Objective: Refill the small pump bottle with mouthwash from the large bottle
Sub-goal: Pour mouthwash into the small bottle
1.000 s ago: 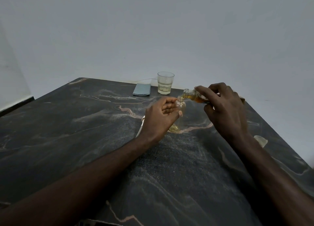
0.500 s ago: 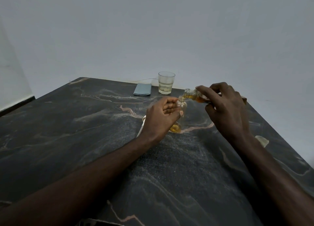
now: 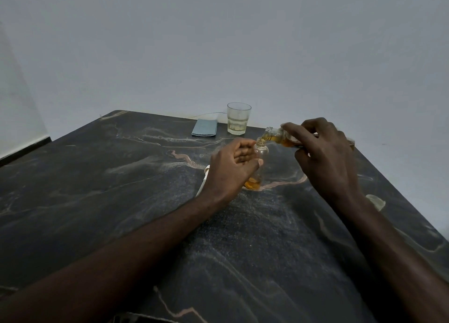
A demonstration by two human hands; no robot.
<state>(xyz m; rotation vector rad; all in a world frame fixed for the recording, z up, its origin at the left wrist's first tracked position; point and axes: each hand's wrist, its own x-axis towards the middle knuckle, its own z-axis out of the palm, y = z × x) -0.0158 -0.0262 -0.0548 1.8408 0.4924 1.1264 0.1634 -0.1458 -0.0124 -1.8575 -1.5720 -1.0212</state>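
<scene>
A single wide-angle view, worn on the person's head, faces forward and down over the table [image 3: 109, 213]. It is near enough that the left hand [image 3: 230, 169] and right hand [image 3: 325, 157] sit mid-frame, with the wall [image 3: 218, 43] beyond the table's far edge.

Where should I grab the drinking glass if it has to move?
Take the glass round its middle, coming from the near side: it stands upright with liquid inside, a blue pouch sits close on its left, the room wall behind.
</scene>
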